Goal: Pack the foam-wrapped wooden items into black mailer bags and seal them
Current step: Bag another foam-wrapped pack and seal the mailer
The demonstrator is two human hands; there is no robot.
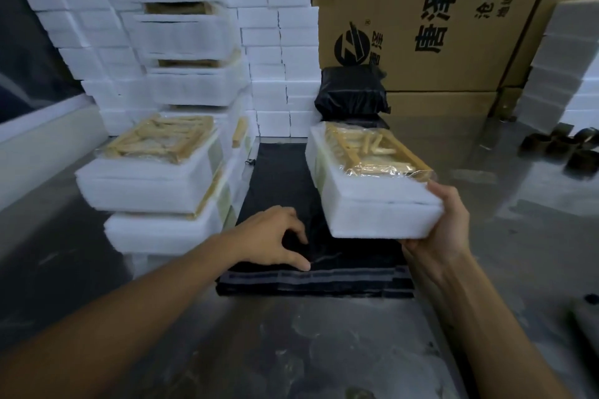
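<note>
My right hand [444, 220] grips the near right corner of a foam-wrapped wooden item [366, 181], white foam with pale wood under clear film, held above a flat stack of black mailer bags [278, 178]. My left hand [275, 238] rests on the top bag near its grey seal strip [311, 278], fingers curled and pinching at the black film. Two more foam-wrapped items [146, 178] are stacked at the left. A packed black bag [351, 94] lies at the back.
Tall stacks of white foam blocks [275, 52] fill the back left. Large printed cardboard boxes [421, 10] stand behind. Dark tape rolls [564, 146] sit at the right on the grey metal table [291, 350]. More foam [557, 65] leans at far right.
</note>
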